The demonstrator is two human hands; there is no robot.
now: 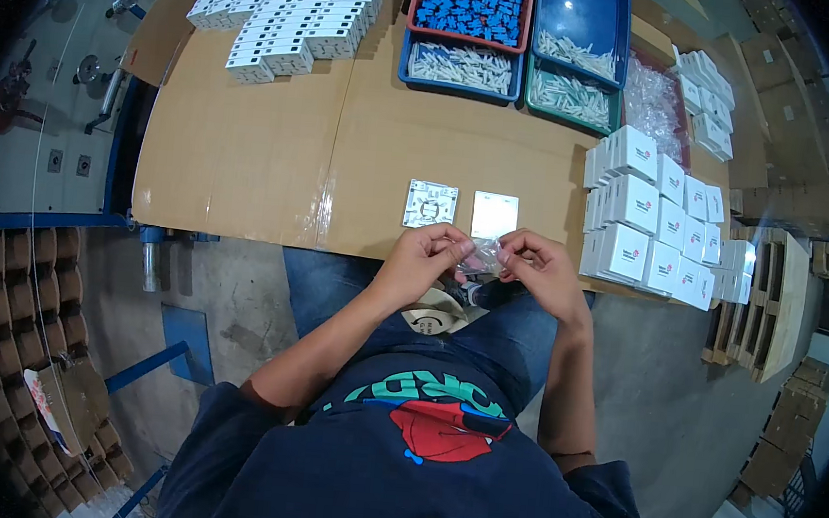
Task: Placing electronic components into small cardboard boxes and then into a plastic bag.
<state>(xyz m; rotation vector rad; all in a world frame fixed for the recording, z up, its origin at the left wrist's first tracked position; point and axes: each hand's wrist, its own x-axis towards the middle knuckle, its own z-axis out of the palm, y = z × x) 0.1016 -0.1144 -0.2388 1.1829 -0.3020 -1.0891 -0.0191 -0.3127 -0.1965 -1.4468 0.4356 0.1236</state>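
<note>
Between my two hands, just off the near edge of the table, is a small clear plastic bag [480, 257]. My left hand [426, 257] pinches its left side with thumb and finger. The fingers of my right hand [538, 267] are closed on its right side. What the bag contains is too small to make out. Just beyond my left hand lies a square white frame with a metal-toned mechanism [431, 205]. Beside it, on the right, is a plain white square plate [495, 216]. Both lie flat on the cardboard-covered table [248, 149].
White boxes [633, 208] are stacked at the right edge. At the back stand a red tray [468, 41] of blue parts, blue trays [460, 92] and a green tray [567, 118] of white pieces, and clear bags [653, 102]. White units [290, 40] are piled far left.
</note>
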